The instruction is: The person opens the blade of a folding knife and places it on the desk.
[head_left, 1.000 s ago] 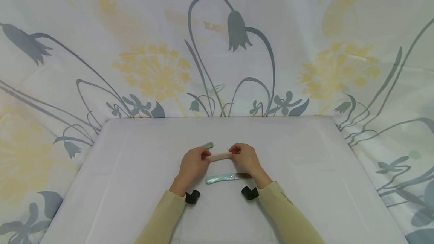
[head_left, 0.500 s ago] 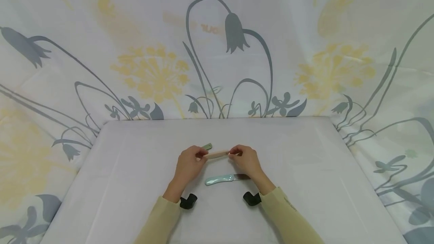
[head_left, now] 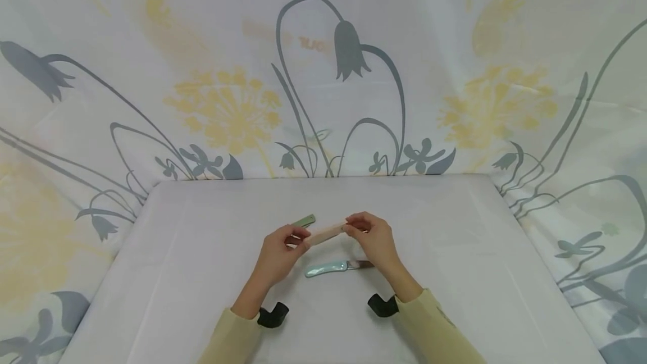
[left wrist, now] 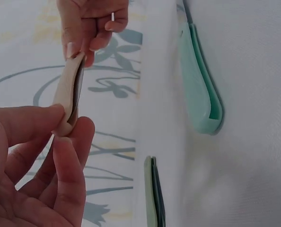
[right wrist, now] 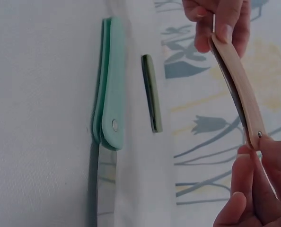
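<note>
A beige folding knife (head_left: pixel 326 234), its blade folded into the handle, is held up by its two ends between my hands. The left hand (head_left: pixel 280 254) pinches one end with thumb and fingertips. At the riveted end, the right hand (head_left: pixel 375 240) pinches it. The slot with the dark blade edge shows along the handle in the right wrist view. Below the hands lies a teal folding knife (right wrist: pixel 113 85) on the table, its blade (right wrist: pixel 106 184) swung out toward the right. A green folding knife (head_left: pixel 305 221), folded, lies behind the left hand, partly hidden by it.
The table (head_left: pixel 202 206) has a white cover. Behind it and at both sides hangs a white cloth (head_left: pixel 419 100) printed with grey and yellow flowers. Black wrist cameras (head_left: pixel 273 315) sit at both cuffs.
Both hands have lifted the beige knife a little and tilted its right end further up. The wrists have spread apart, and more of the green knife shows. The teal knife has stayed put.
</note>
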Demonstrator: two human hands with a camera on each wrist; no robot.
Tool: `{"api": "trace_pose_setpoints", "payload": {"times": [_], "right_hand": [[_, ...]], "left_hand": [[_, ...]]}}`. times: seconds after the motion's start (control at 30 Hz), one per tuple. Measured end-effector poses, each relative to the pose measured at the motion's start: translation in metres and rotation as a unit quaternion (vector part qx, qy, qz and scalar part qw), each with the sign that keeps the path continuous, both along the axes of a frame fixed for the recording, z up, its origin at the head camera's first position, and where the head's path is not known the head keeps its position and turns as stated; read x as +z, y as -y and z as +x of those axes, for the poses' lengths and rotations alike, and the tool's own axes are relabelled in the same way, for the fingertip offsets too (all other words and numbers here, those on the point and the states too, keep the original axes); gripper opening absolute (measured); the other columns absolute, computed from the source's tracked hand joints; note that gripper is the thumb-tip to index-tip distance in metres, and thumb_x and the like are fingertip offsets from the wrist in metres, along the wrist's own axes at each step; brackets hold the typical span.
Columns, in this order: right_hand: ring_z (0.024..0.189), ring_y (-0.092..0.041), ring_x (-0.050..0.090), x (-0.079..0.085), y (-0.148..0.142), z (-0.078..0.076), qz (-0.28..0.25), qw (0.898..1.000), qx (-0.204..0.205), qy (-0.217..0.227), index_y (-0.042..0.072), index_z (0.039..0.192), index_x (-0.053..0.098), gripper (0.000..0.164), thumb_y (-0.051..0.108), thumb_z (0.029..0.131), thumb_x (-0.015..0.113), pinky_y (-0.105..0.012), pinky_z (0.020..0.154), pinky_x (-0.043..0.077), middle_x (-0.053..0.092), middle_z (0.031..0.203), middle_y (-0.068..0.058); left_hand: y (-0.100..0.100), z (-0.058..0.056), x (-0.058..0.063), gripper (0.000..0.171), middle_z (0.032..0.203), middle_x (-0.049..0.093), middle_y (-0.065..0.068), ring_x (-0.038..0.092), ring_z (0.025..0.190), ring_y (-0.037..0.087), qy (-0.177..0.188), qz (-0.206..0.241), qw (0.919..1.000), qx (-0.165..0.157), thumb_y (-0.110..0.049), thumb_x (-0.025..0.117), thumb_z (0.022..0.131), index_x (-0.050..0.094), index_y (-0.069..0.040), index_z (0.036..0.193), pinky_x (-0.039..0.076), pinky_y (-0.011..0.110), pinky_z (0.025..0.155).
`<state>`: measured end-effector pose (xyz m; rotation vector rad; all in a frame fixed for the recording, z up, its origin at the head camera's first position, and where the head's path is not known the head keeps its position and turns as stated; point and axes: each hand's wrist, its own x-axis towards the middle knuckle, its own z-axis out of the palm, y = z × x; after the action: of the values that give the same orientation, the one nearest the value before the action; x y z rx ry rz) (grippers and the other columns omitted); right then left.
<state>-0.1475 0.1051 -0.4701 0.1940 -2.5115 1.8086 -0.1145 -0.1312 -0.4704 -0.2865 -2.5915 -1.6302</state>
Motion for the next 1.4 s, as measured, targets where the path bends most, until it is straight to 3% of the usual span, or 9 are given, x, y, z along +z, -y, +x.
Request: {"api": "trace_pose_setpoints", "payload": {"times": [0.23, 0.43, 0.63, 0.77, 0.97, 1.13, 1.4], "right_hand": [[0.09, -0.02, 0.061, 0.007, -0.003, 0.005, -0.009, 0.999, 0.016, 0.027, 0.011, 0.105, 0.077, 0.017, 0.021, 0.09, 0.075, -0.034, 0.076, 0.048, 0.072, 0.097, 0.0], [0.093, -0.022, 0.059, 0.007, -0.001, 0.005, -0.035, 0.998, 0.033, 0.045, 0.01, 0.105, 0.076, 0.016, 0.018, 0.092, 0.074, -0.036, 0.08, 0.048, 0.071, 0.101, -0.002], [0.095, -0.022, 0.063, -0.001, 0.003, 0.006, -0.095, 0.992, 0.031, 0.078, 0.007, 0.115, 0.072, 0.026, 0.02, 0.093, 0.073, -0.04, 0.085, 0.051, 0.07, 0.106, -0.005], [0.096, -0.02, 0.066, -0.009, 0.011, 0.012, -0.164, 0.978, 0.038, 0.121, 0.004, 0.127, 0.065, 0.037, 0.015, 0.092, 0.073, -0.034, 0.084, 0.054, 0.069, 0.109, -0.009], [0.102, -0.019, 0.066, -0.018, 0.024, 0.021, -0.222, 0.962, 0.071, 0.141, -0.004, 0.13, 0.06, 0.044, 0.008, 0.09, 0.073, -0.032, 0.085, 0.054, 0.068, 0.115, -0.014], [0.097, -0.018, 0.068, -0.019, 0.028, 0.024, -0.229, 0.961, 0.058, 0.144, -0.006, 0.121, 0.065, 0.034, 0.005, 0.09, 0.072, -0.032, 0.08, 0.056, 0.07, 0.113, -0.014], [0.082, -0.016, 0.067, -0.015, 0.028, 0.025, -0.198, 0.971, 0.018, 0.13, -0.009, 0.101, 0.071, 0.017, 0.003, 0.088, 0.074, -0.028, 0.069, 0.056, 0.071, 0.093, -0.009]], "left_hand": [[-0.001, 0.004, 0.0, 0.037, 0.106, 0.069, 0.003, 0.067, 0.089, 0.015, 0.008, -0.017, 0.9959, -0.088, -0.007, 0.072, 0.091, 0.066, -0.009, 0.128, 0.055, 0.027, 0.077], [-0.004, 0.006, -0.001, 0.033, 0.098, 0.068, -0.001, 0.066, 0.087, 0.014, 0.013, -0.041, 0.9928, -0.112, -0.01, 0.073, 0.091, 0.068, -0.008, 0.124, 0.054, 0.028, 0.074], [-0.009, 0.007, -0.002, 0.027, 0.097, 0.069, 0.0, 0.066, 0.083, 0.014, 0.027, -0.03, 0.9942, -0.1, -0.009, 0.074, 0.09, 0.071, -0.009, 0.117, 0.054, 0.028, 0.07], [-0.012, 0.006, -0.005, 0.027, 0.098, 0.068, 0.0, 0.067, 0.082, 0.013, 0.029, -0.01, 0.9972, -0.068, -0.008, 0.076, 0.088, 0.071, -0.01, 0.115, 0.054, 0.028, 0.07], [-0.019, 0.004, -0.009, 0.024, 0.097, 0.068, 0.005, 0.07, 0.081, 0.016, 0.018, 0.044, 0.998, -0.041, -0.006, 0.078, 0.086, 0.07, -0.009, 0.109, 0.056, 0.029, 0.069], [-0.023, 0.004, -0.012, 0.023, 0.098, 0.066, 0.007, 0.071, 0.081, 0.017, 0.026, 0.068, 0.9963, -0.046, -0.003, 0.077, 0.085, 0.066, -0.007, 0.105, 0.056, 0.029, 0.07], [-0.025, 0.004, -0.011, 0.023, 0.098, 0.066, 0.004, 0.071, 0.08, 0.016, 0.029, 0.059, 0.9968, -0.046, -0.002, 0.077, 0.085, 0.065, -0.008, 0.104, 0.056, 0.028, 0.071]]}}
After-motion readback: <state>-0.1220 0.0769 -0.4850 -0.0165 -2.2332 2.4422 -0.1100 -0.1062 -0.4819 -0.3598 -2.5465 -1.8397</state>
